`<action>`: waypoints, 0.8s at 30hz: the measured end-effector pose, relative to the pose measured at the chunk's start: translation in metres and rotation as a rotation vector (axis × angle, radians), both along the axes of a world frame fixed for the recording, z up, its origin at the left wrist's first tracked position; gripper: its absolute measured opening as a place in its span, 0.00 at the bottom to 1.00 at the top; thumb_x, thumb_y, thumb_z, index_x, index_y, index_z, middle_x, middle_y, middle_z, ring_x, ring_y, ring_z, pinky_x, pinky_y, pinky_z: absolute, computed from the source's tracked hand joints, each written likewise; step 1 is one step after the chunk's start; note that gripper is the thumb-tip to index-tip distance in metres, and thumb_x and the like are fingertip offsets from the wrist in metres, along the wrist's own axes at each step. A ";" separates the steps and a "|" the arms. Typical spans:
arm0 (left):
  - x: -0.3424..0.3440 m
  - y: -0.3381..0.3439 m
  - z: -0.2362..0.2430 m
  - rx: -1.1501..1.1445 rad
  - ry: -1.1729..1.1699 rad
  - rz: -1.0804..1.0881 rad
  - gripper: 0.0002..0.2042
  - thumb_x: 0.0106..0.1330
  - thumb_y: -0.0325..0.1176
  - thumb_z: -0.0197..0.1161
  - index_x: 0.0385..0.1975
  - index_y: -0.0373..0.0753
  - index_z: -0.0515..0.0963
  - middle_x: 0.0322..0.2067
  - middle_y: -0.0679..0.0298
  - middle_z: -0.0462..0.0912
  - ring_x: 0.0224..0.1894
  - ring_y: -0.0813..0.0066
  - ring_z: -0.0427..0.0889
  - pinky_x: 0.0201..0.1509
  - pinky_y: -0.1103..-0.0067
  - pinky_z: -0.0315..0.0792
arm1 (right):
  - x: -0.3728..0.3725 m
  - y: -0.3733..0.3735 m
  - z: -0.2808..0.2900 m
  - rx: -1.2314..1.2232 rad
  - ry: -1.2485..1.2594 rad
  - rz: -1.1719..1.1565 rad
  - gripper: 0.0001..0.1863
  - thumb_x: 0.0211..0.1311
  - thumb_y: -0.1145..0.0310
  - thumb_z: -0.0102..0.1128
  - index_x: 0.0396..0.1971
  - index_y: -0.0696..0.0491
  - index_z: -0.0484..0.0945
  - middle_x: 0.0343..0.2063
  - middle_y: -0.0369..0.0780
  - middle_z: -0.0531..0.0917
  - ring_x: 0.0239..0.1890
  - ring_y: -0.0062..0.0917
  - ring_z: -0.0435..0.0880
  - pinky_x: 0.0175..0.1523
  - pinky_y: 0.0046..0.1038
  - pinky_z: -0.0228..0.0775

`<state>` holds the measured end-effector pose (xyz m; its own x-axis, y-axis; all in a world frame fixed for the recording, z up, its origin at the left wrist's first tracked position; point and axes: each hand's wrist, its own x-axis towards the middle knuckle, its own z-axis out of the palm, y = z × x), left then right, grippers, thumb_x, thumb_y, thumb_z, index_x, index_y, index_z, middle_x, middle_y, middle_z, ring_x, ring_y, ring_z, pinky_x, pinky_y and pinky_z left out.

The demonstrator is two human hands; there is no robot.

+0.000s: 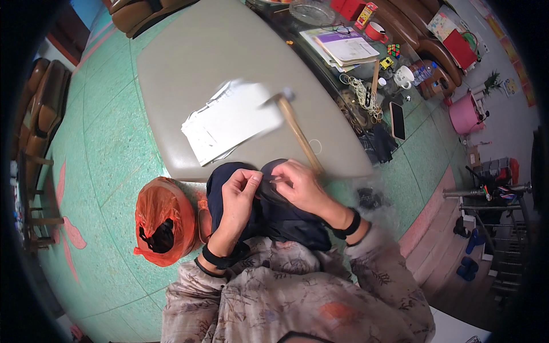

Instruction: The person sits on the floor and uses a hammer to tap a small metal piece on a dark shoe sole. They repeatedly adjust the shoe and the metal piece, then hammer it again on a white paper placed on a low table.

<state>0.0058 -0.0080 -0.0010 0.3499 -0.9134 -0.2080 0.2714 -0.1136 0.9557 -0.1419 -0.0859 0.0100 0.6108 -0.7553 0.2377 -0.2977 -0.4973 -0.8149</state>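
Note:
My left hand (239, 187) is held above my lap with thumb and forefinger pinched together; whatever is between the tips is too small to name. Close beside it, my right hand (299, 186) is also pinched closed, and a small thin piece shows at its fingertips, its kind unclear. Dark trousers (297, 226) cover my knees under both hands. Just beyond them, a hammer (298, 132) with a wooden handle lies on the grey padded ottoman (189, 63), its head toward a stack of white papers (229, 126). A thin pale ring (315, 147) rests near the handle.
An orange plastic bag (163, 220) stands on the green floor at my left. The glass table at the right carries notebooks (346, 48), a red mug (375, 32), a white mug (404, 76), a puzzle cube (393, 50), cord (366, 94) and a phone (397, 120).

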 end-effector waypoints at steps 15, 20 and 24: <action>-0.006 0.008 -0.006 0.040 -0.048 -0.009 0.07 0.65 0.30 0.58 0.30 0.32 0.76 0.25 0.74 0.74 0.26 0.90 0.66 0.29 0.90 0.62 | -0.009 0.003 -0.007 -0.007 -0.009 -0.003 0.06 0.45 0.77 0.57 0.26 0.57 0.75 0.21 0.43 0.77 0.28 0.35 0.78 0.31 0.33 0.69; -0.010 0.007 -0.005 0.002 -0.036 0.015 0.07 0.65 0.30 0.58 0.31 0.32 0.76 0.26 0.73 0.75 0.27 0.90 0.67 0.30 0.90 0.62 | 0.001 0.003 -0.002 -0.148 -0.035 0.006 0.06 0.42 0.76 0.59 0.25 0.57 0.76 0.21 0.42 0.77 0.26 0.35 0.77 0.30 0.32 0.68; -0.009 0.009 0.000 -0.004 -0.017 0.057 0.06 0.65 0.29 0.57 0.32 0.32 0.76 0.27 0.72 0.77 0.28 0.89 0.69 0.31 0.90 0.64 | -0.007 0.007 -0.006 -0.014 -0.069 -0.073 0.07 0.43 0.77 0.60 0.27 0.58 0.76 0.21 0.43 0.77 0.25 0.35 0.77 0.29 0.31 0.69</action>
<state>-0.0033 0.0013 -0.0014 0.4052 -0.8925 -0.1981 0.2609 -0.0948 0.9607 -0.1487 -0.0789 0.0039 0.5359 -0.7937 0.2877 -0.2775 -0.4875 -0.8278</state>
